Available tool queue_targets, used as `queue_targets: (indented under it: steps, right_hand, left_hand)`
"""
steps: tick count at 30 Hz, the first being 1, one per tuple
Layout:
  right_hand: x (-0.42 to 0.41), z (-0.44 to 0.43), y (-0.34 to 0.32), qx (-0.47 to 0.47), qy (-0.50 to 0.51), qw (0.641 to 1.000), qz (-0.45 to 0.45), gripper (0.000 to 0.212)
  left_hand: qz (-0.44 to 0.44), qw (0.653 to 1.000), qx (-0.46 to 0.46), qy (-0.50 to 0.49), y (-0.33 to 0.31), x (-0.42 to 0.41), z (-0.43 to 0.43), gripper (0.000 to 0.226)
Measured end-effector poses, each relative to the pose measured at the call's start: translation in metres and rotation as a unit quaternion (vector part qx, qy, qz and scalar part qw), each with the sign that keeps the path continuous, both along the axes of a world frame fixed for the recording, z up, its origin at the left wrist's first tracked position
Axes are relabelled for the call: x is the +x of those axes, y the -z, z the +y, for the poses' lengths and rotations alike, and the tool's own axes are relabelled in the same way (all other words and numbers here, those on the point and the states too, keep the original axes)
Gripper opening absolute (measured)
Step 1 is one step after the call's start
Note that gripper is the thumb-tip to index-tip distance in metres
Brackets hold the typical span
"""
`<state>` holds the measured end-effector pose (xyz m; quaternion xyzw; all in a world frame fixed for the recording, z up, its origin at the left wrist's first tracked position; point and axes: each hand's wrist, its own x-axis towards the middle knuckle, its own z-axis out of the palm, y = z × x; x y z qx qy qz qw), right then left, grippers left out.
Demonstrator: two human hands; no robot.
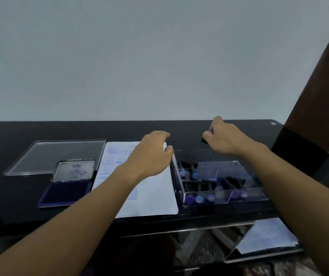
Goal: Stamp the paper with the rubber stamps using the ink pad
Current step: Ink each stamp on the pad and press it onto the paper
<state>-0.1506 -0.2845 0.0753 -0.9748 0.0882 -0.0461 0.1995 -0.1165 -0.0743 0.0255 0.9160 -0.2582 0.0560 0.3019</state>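
1 rubber stamp is pinched in the R hand grip above the clear box, prob. bound for inking. L hand, grip loosely curled w/ nothing held, is kept over the paper, prob. to steady it. The ink pad is left open just beside the paper.

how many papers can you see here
2. One stamped paper lies on the desk between the ink pad and the clear stamp box, partly hidden by the left arm. A second paper sits on the lower shelf, bottom right. More sheets may lie beneath either.
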Motion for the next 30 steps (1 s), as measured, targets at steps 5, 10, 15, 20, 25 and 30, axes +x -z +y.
queue_targets:
  steps: [5,10,15,20,25,30]
  right_hand:
    - [0.012,0.061,-0.009,0.001,-0.075,0.997,-0.035,0.014]
    - [0.021,0.125,-0.014,0.016,-0.132,0.990,-0.051,0.017]
    - [0.029,0.178,-0.012,0.028,-0.186,0.981,-0.048,0.018]
    - [0.034,0.216,-0.002,0.026,-0.229,0.973,-0.034,0.015]
    - [0.037,0.252,0.017,0.017,-0.256,0.966,-0.017,0.018]
    - [0.041,0.283,0.040,0.016,-0.270,0.963,0.013,0.016]
  left_hand:
    - [0.017,0.998,-0.009,-0.060,0.001,0.004,0.062,0.046]
    - [0.032,0.993,-0.005,-0.111,0.001,0.004,0.120,0.045]
    - [0.041,0.986,-0.020,-0.158,0.003,0.001,0.168,0.028]
    - [0.044,0.980,-0.033,-0.190,0.014,-0.002,0.210,0.046]
    - [0.056,0.974,-0.047,-0.217,0.041,-0.001,0.244,0.043]
    - [0.066,0.965,-0.057,-0.246,0.071,0.001,0.266,0.041]
